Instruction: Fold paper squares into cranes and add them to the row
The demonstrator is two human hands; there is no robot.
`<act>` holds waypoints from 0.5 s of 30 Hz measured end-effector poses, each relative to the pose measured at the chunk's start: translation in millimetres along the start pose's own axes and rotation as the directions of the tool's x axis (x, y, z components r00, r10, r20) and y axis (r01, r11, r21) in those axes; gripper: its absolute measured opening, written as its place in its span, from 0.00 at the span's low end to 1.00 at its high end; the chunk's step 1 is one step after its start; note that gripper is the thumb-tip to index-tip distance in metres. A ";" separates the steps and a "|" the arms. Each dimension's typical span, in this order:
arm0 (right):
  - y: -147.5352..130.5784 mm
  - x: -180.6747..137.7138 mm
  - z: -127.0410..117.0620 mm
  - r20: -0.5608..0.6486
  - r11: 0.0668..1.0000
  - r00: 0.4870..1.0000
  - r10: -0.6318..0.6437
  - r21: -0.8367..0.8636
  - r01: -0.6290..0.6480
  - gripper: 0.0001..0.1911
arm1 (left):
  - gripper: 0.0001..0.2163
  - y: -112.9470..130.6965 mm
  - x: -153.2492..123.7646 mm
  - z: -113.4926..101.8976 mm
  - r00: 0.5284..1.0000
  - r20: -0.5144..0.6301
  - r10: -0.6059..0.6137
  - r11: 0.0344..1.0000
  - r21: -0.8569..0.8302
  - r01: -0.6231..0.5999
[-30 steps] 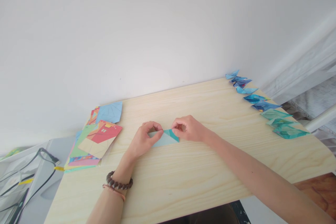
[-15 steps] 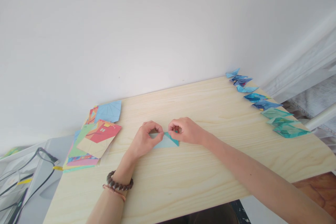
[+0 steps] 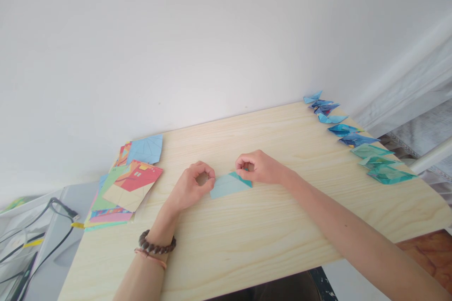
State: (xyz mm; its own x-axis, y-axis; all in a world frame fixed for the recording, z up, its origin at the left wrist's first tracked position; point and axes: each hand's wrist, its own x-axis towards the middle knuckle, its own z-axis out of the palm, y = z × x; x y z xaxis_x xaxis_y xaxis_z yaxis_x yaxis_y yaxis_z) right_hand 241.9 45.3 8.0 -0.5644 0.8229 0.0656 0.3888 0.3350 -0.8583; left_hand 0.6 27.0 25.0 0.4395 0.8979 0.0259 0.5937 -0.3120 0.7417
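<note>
A small folded piece of light blue and teal paper point(image 3: 229, 184) lies flat in the middle of the pale wooden table point(image 3: 268, 240). My right hand point(image 3: 260, 168) pinches its right, teal end between thumb and fingers. My left hand point(image 3: 192, 185), with curled fingers, touches the paper's left corner with thumb and fingertip. A brown bead bracelet and a thin orange band sit on my left wrist.
A stack of colourful paper sheets point(image 3: 125, 186) lies at the table's left edge. A row of several folded blue and teal paper figures point(image 3: 353, 140) runs along the right edge. Cables point(image 3: 42, 230) lie on a grey surface to the left. A white wall stands behind.
My right hand has drawn the paper's teal end to the right and slightly up. The paper now lies tilted, and my left hand has curled back to its left corner.
</note>
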 end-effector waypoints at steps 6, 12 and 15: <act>-0.6 -1.7 -4.0 0.027 1.000 1.000 0.000 0.009 0.000 0.04 | 0.02 -2.7 -0.7 -0.4 1.000 0.002 0.012 0.999 -0.052 -0.012; -1.0 -2.0 -4.6 0.033 0.999 0.999 0.011 0.032 -0.012 0.05 | 0.03 -5.7 -0.2 -2.1 1.000 0.004 0.017 0.999 -0.034 -0.017; -0.6 -1.9 -5.9 0.033 0.999 0.999 0.014 0.044 -0.016 0.05 | 0.03 -7.4 -0.3 -2.7 1.000 0.008 0.016 0.999 -0.030 -0.015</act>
State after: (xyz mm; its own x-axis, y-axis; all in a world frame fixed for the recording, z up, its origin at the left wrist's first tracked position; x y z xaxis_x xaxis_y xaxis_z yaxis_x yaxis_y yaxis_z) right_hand 247.1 46.3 11.4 -0.5825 0.8120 0.0363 0.3655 0.3016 -0.8806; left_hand -5.8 29.9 21.3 0.4544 0.8902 0.0320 0.5663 -0.3164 0.7610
